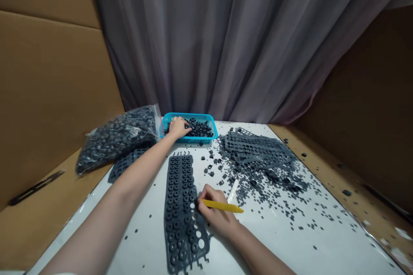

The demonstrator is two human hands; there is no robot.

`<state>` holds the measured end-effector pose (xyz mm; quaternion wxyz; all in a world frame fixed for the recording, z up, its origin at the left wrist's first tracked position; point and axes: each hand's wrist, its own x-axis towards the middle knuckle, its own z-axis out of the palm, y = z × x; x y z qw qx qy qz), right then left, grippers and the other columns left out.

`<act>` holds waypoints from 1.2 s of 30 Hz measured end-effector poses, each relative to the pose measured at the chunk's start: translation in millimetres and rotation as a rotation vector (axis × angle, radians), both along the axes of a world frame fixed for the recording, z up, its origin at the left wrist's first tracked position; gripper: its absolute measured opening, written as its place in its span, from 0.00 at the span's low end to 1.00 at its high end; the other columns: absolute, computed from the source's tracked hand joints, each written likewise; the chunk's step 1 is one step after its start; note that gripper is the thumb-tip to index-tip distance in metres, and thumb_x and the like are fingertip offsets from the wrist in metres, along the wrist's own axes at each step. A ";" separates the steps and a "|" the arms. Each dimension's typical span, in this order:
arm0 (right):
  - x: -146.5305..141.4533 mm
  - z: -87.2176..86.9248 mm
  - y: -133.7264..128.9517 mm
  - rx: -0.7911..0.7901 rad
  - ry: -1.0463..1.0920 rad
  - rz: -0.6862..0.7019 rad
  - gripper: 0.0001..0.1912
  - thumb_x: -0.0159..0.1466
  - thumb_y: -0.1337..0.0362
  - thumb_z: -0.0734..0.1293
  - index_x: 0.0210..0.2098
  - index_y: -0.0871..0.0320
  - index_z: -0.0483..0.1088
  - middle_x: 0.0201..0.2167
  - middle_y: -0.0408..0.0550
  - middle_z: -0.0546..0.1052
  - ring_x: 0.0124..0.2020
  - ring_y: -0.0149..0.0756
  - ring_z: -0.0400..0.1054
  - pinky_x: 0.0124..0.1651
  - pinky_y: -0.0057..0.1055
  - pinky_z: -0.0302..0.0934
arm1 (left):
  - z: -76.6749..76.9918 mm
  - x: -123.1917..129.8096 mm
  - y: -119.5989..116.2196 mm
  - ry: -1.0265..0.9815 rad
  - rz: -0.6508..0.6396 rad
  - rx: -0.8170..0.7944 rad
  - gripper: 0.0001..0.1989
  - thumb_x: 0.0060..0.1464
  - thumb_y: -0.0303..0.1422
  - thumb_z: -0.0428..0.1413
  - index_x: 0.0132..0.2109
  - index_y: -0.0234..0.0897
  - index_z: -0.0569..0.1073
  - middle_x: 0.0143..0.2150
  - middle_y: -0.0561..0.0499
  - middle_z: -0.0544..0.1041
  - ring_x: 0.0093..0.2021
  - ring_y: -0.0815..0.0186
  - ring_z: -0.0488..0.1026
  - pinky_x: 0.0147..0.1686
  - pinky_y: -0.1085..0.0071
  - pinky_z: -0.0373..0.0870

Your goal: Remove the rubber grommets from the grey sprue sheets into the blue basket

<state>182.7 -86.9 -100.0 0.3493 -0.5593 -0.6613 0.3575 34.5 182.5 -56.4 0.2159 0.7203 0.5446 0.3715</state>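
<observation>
My left hand (179,128) reaches over the left side of a blue basket (215,136), its thumb and fingers apart above small black rubber pieces (200,127). Whether a piece touches its fingertips is hard to make out. In my right hand (217,212) is a yellow pen-shaped tool (226,206), its tapered end pointing right. That hand rests by the right edge of a dark rubber sheet (179,206) lying lengthwise before me. Rows of round ringed pieces fill most of the sheet; a line of open holes runs along its right side.
A clear zip bag (121,135) full of black pieces leans at the left, over another sheet (127,165). Punched sheets (258,148) are piled at the right among scattered black bits (287,202). A white stick (232,191) lies there. Cardboard walls (51,73) and a grey curtain (193,38) enclose the table.
</observation>
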 end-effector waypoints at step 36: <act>1.8 3.2 0.1 -0.016 0.038 0.008 0.05 0.57 0.67 0.61 0.24 0.57 0.60 0.20 0.40 0.68 0.23 0.28 0.61 0.26 0.24 0.51 | 17.1 10.1 -107.1 -0.246 -0.516 0.014 0.10 0.47 0.40 0.59 0.34 0.40 0.79 0.39 0.47 0.76 0.43 0.58 0.68 0.48 0.61 0.61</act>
